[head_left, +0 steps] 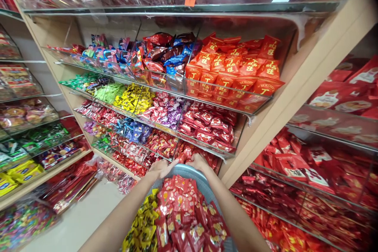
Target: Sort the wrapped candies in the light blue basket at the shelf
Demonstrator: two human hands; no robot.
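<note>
Basket (185, 169) of gray mesh, rounded at the rim, is sitting at bottom center — carrying crinkly, glossy red sweets (178, 204) and yellow sweets (142, 222). Left hand (160, 168) and right hand (197, 162) are hovering around its far rim, near shiny shelf packets (185, 151) — fingers partly bent, grip unclear.

Orange-red packets (226, 82) read "BE HAPPY", "丁" and "旺".

Is a round grey basket (191, 168), heaped with red-wrapped candies (183, 212), with yellow-wrapped candies (144, 220) along its left edge.
</note>
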